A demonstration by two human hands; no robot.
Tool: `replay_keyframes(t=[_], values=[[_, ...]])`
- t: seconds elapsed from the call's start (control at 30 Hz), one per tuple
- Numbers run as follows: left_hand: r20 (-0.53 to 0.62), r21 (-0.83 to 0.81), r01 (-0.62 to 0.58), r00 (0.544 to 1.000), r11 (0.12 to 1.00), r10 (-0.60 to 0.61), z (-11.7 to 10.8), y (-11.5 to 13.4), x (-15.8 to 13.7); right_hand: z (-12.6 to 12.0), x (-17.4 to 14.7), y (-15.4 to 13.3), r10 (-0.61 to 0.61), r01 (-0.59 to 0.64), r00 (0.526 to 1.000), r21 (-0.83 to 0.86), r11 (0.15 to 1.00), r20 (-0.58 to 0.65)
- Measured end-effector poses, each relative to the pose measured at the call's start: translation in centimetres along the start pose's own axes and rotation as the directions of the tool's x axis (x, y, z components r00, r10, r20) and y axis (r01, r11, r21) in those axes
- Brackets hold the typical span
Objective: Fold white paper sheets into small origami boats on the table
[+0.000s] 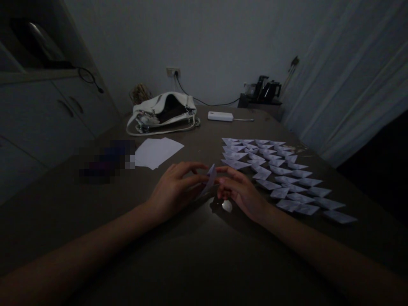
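A small folded white paper boat (209, 180) is held up on edge just above the table, between my two hands. My left hand (177, 185) grips it from the left, thumb and fingers closed on it. From the right, the fingertips of my right hand (240, 189) pinch its other side. Several rows of finished paper boats (280, 170) stand on the table to the right of my right hand. Beyond my left hand lie loose sheets of white paper (157, 152), overlapping each other.
The dark table (204, 255) fills the foreground. A white handbag (165, 112) and a white power strip-like device (220, 116) lie at the far side. A blurred dark patch (105, 161) is at the left. A black kettle (270, 90) stands at the back right, near a curtain (344, 72).
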State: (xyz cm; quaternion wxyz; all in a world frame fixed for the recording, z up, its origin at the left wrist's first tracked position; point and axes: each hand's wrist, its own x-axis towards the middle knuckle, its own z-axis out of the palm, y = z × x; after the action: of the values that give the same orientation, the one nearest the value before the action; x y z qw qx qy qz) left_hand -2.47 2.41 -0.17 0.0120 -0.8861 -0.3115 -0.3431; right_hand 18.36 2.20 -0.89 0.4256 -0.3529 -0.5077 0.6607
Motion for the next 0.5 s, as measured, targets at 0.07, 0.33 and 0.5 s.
replay_keyframes(t=[0.07,0.33,0.5], values=[[0.009,-0.005,-0.002,1.0,1.0,0.002,-0.02,-0.14,0.08,-0.13,0.02,0.01,0.002,-0.003,1.0,0.028,1.0,0.027],[0.017,-0.042,0.052,0.999,0.998,-0.051,-0.05,-0.18,0.07,-0.27,0.0,0.05,-0.019,0.017,0.999,0.057,0.998,0.033],[-0.044,-0.055,0.049,0.998,0.997,-0.051,0.01,-0.14,0.04,-0.38,0.02,0.25,-0.027,0.024,0.998,0.055,0.998,0.053]])
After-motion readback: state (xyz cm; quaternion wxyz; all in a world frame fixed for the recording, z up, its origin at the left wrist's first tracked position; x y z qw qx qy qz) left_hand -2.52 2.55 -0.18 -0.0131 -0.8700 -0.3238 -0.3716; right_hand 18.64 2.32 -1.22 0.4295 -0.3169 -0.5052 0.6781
